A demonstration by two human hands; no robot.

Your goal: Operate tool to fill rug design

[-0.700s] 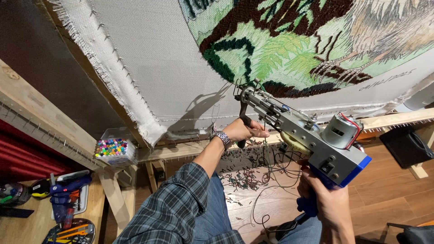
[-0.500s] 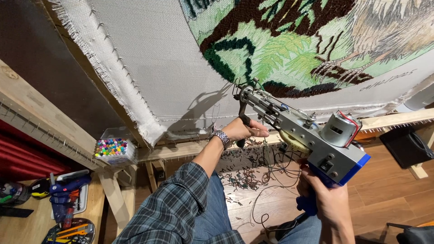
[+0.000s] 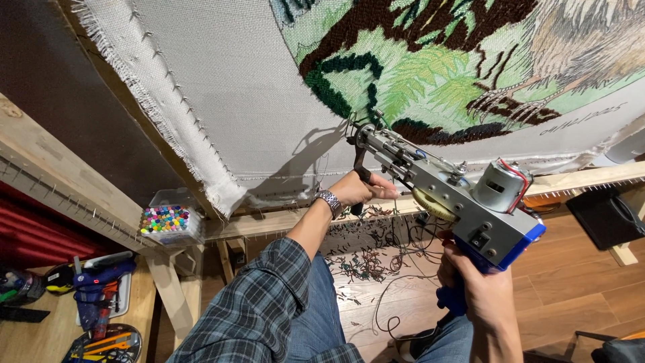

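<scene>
Both hands' grip clenches the tufting gun (image 3: 457, 202): left hand (image 3: 359, 191) front, right hand (image 3: 470, 289) rear.

Single head-worn view, close range: the camera looked forward and down along both arms at the tufting gun (image 3: 443, 195), with the stretched tufting cloth (image 3: 269, 87) filling the upper frame. Wooden frame rail (image 3: 60, 181) and plank floor (image 3: 578, 289) occupied the lower edges.

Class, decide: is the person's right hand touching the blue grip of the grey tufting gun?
Touching. The head view shows the right hand wrapped around the blue grip of the grey tufting gun.
</scene>
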